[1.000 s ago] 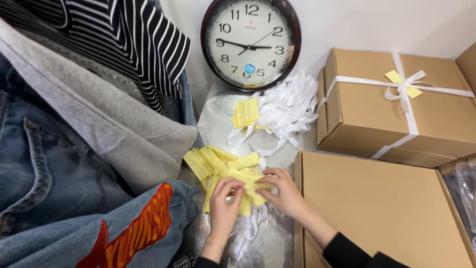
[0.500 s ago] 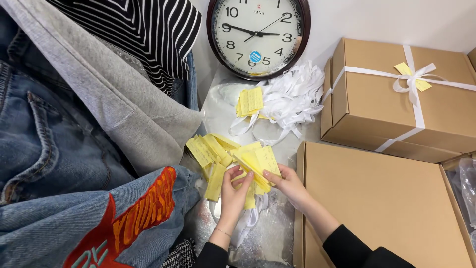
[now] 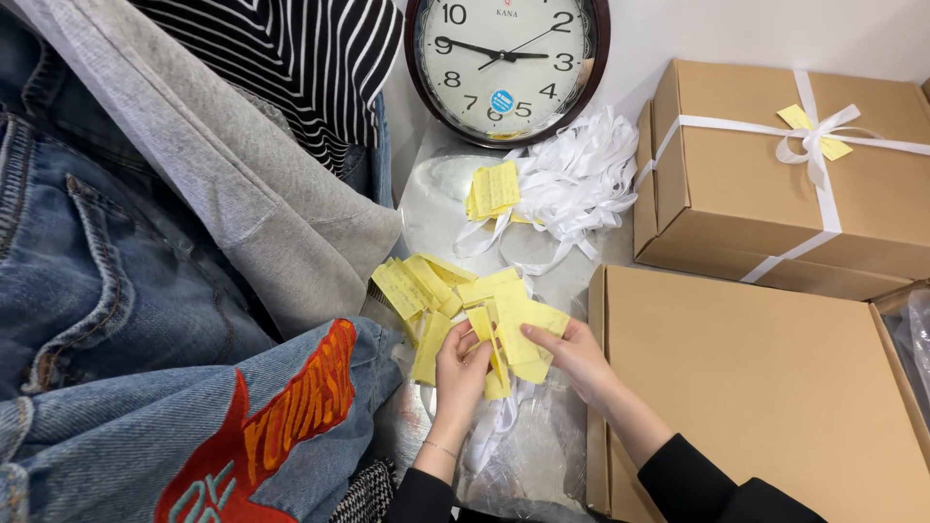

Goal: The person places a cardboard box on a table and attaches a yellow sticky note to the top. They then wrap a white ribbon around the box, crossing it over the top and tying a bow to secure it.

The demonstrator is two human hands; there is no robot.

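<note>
1. Your left hand (image 3: 461,365) is pinching a narrow yellow tag (image 3: 483,327) between thumb and fingers, just beside the loose yellow tags (image 3: 426,289) lying fanned on the table.
2. Your right hand (image 3: 577,354) is gripping a wider yellow slip (image 3: 528,324), fingers curled over its edge; how many slips it is holding is hard to tell.
3. White ribbons (image 3: 572,184) are lying beyond, below the wall clock (image 3: 507,66).
4. A plain cardboard box (image 3: 765,387) is sitting just right of your hands.
</note>
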